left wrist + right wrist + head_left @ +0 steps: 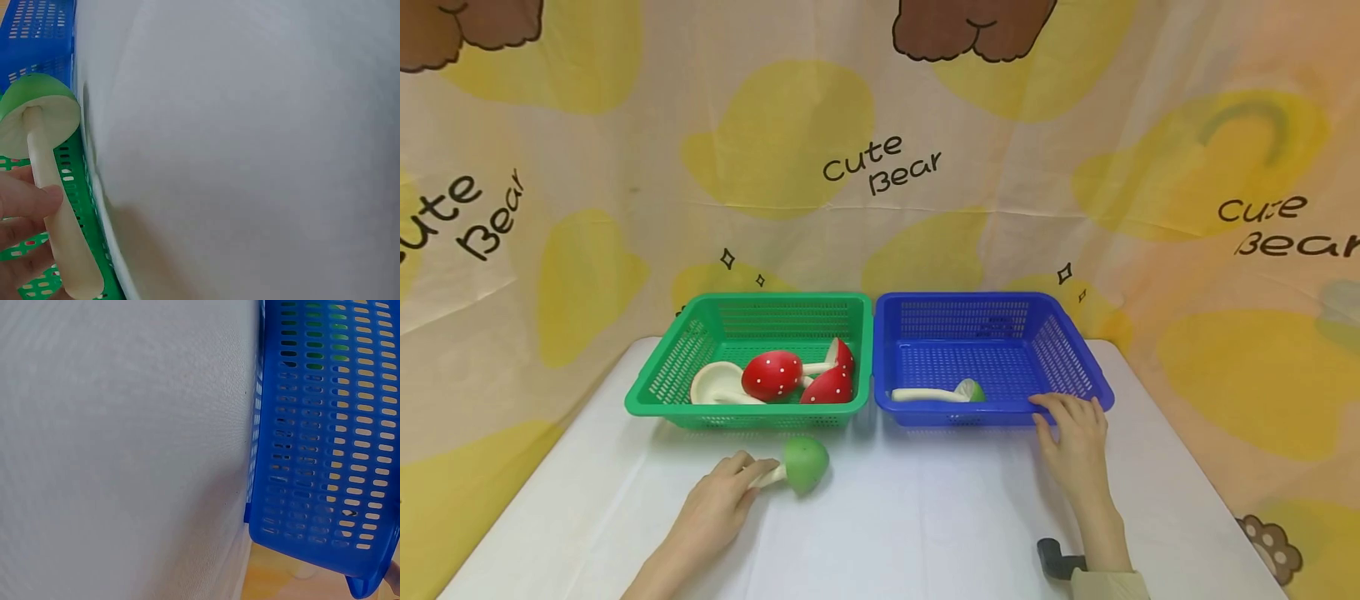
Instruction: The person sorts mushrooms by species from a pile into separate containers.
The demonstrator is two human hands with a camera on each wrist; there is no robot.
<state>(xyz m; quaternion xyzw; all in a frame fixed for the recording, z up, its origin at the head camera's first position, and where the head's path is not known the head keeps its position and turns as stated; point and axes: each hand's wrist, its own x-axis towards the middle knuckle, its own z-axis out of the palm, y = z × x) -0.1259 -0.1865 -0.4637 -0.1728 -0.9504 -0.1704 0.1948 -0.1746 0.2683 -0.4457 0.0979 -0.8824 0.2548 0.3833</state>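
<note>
A toy mushroom with a green cap (806,465) is held by its pale stem in my left hand (718,500), just in front of the green basket (745,410). In the left wrist view, the thumb and fingers wrap the stem (65,244), and the cap's pale underside shows. My right hand (1077,442) grips the front rim of the blue basket (1000,408) near its right corner, thumb outside and fingers over the edge. Inside that basket lies another green-capped mushroom (928,395). In the right wrist view only a bit of the hand shows beside the basket wall (325,456).
Several red mushrooms with white dots (772,375) lie in the green basket, which stands left of the blue one. A black angled object (1056,560) is by the right forearm. Behind the white table (925,517) hangs a patterned cloth (820,250).
</note>
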